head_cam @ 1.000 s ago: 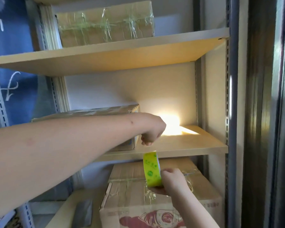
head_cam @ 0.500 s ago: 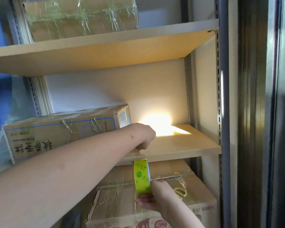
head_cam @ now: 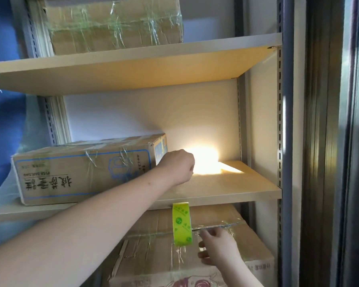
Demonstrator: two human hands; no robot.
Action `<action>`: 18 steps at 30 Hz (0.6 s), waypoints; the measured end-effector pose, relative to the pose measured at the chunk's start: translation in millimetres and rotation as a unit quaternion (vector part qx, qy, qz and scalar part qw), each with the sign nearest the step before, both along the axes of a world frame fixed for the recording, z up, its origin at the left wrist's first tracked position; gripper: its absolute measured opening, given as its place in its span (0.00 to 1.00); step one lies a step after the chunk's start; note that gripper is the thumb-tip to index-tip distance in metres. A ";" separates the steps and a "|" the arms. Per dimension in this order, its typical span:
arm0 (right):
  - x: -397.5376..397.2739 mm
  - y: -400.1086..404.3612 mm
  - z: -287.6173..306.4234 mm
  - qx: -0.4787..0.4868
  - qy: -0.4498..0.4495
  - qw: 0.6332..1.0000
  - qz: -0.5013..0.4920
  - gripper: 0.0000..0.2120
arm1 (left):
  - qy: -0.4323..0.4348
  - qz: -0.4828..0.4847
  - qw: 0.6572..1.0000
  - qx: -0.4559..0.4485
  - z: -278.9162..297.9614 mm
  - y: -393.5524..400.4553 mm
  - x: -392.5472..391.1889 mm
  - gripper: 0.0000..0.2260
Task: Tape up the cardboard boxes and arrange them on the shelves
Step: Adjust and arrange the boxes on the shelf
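On the middle shelf (head_cam: 226,191) lies a long taped cardboard box (head_cam: 81,172) with upside-down print, at the left; the left hand (head_cam: 177,166) is clenched at the box's right end, though what it grips is hidden; below, the right hand (head_cam: 218,247) holds a yellow-green tape roll (head_cam: 181,224) upright over a larger taped box (head_cam: 153,257); another taped box (head_cam: 114,23) sits on the top shelf (head_cam: 133,65).

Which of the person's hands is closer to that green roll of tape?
The right hand: it holds the green roll of tape from its right side. The left hand is curled above it, over the middle shelf.
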State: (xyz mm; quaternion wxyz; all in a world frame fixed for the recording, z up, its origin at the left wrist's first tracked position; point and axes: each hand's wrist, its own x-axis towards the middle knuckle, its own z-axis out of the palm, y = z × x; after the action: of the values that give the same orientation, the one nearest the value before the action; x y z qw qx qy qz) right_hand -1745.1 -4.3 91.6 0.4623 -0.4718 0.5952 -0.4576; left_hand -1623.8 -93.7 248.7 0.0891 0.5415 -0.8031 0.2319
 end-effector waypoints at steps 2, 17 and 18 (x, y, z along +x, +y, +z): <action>-12.8 -1.3 -3.7 -0.060 0.063 0.995 -0.047 0.10 | 0.084 -0.058 0.993 0.061 -15.2 11.7 14.4 0.17; -8.4 89.7 -191.6 -0.053 0.273 0.960 0.007 0.14 | 0.643 0.039 0.739 -0.197 -238.8 147.5 67.0 0.09; -7.0 95.5 -212.3 -0.017 0.300 0.953 0.039 0.13 | 0.676 0.079 0.727 -0.090 -281.9 166.7 61.4 0.08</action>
State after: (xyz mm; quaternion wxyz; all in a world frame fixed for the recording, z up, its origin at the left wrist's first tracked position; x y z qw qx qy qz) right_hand -1752.1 91.2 -120.7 0.2718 -0.6181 0.6798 -0.2862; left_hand -1562.4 72.9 -33.3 0.6384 0.6060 -0.4596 -0.1184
